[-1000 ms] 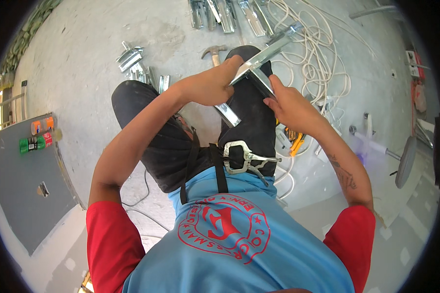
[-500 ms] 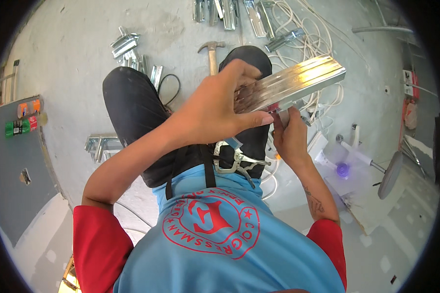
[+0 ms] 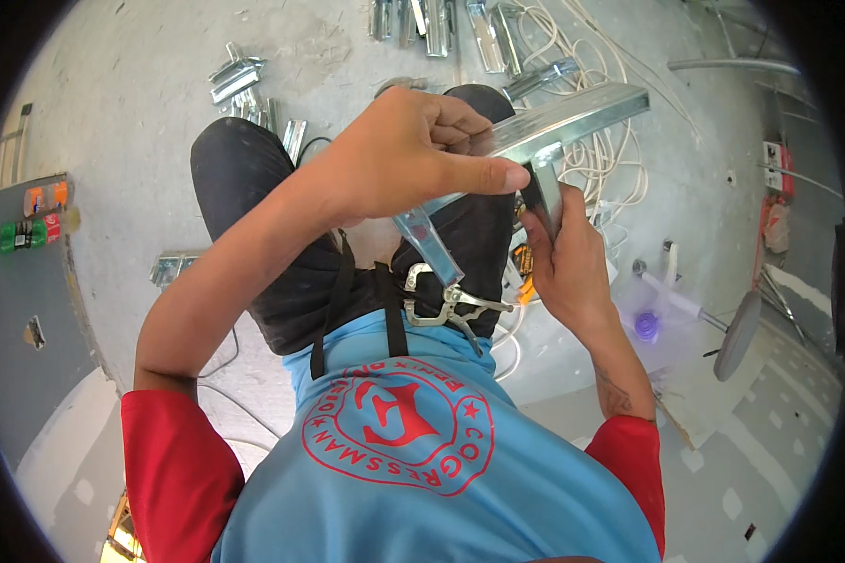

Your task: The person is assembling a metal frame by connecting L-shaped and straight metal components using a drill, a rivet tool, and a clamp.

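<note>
2 hands (image 3: 413,159), 1 metal channel (image 3: 573,117), 1 locking clamp (image 3: 446,305)

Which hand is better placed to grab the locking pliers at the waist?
Right, probably. The right hand only steadies the end of the metal channel and sits nearer the locking pliers. The left hand is wrapped around the channel, carrying it.

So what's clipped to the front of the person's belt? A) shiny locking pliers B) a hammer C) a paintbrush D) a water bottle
A: silvery locking pliers hang at the waist, just above the blue shirt, while the left hand and right hand hold a metal channel higher up.
</note>
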The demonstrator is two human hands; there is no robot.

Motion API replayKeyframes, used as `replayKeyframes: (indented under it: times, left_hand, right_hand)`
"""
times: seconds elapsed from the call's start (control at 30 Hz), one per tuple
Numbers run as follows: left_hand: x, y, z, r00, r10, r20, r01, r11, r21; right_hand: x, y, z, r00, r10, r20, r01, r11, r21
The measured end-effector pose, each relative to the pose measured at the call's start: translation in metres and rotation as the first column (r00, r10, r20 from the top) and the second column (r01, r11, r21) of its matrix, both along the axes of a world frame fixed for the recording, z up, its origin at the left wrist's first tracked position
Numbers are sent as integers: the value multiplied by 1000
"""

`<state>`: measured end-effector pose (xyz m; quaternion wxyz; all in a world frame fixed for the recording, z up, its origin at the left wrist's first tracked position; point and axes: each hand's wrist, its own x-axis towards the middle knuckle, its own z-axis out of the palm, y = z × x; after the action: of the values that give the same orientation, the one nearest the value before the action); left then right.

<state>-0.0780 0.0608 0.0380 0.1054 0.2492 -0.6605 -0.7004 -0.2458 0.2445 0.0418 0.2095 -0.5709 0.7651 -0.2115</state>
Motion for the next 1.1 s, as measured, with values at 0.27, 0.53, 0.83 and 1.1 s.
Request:
replayKeyframes:
  times: [0.27,0.53,0.83,1.1]
  left_hand:
    - [0,-3,6,1000,3,6,-4,971,237]
    - [2,-5,-2,1000,3,-15,-1,988,156]
    - [7,-12,-10,995,-96,34,92,992,88]
    - [8,-18,-11,977,-189,95,184,981,68]
  right_hand:
    - [1,-6,20,999,2,36,-7,991,131]
    - [7,-7,8,999,23,-49,-22,1000,4]
    - [10,-6,-6,992,66,-109,-74,994,-74]
    - [17,-12,13,998,52,29,-54,993,106]
